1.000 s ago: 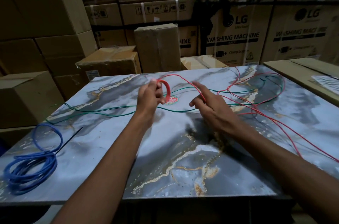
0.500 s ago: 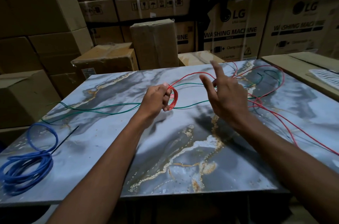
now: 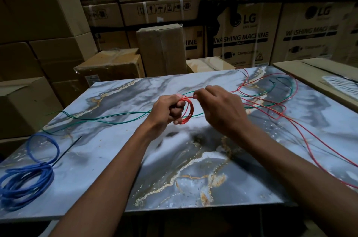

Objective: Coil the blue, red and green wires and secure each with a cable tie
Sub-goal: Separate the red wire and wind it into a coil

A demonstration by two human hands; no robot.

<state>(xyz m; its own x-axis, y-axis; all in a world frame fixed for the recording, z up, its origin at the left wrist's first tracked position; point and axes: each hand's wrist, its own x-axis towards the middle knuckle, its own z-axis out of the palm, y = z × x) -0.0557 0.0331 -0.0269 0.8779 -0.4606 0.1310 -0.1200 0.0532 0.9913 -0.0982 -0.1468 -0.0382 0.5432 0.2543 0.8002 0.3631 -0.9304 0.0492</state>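
Left hand [image 3: 167,109] clamped on the small red coil [image 3: 188,111] above the worktop [image 3: 174,174], right hand [image 3: 219,108] pinching the red wire [image 3: 302,132] just beside it — loose length trailing rightward.

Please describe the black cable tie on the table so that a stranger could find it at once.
Look at the marble table, at its near left corner, where the blue wire lies coiled. The cable tie runs out from that coil toward the table's middle. It is the only thin, straight, black strip there; the wires are coloured and curved.
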